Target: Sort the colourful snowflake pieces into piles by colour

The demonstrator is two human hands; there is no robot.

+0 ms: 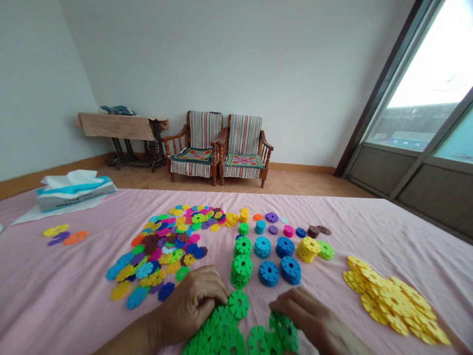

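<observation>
Head view: both hands on green pile

Loose flat green plastic snowflake discs (221, 333) lie at the near edge, between the hands. Curled left hand (192, 305) covers their left side, fingertips touching one disc; grip unclear. Flattened right hand (314, 320) rests on the right side, clasping nothing. Stacked green discs (242, 268) stand just beyond.

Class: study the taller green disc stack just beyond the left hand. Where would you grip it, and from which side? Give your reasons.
Probably grip the green stack low on its left and right edges, coming from the near side. It is an upright column of stacked discs, so a top grip would likely leave the rest.
</observation>
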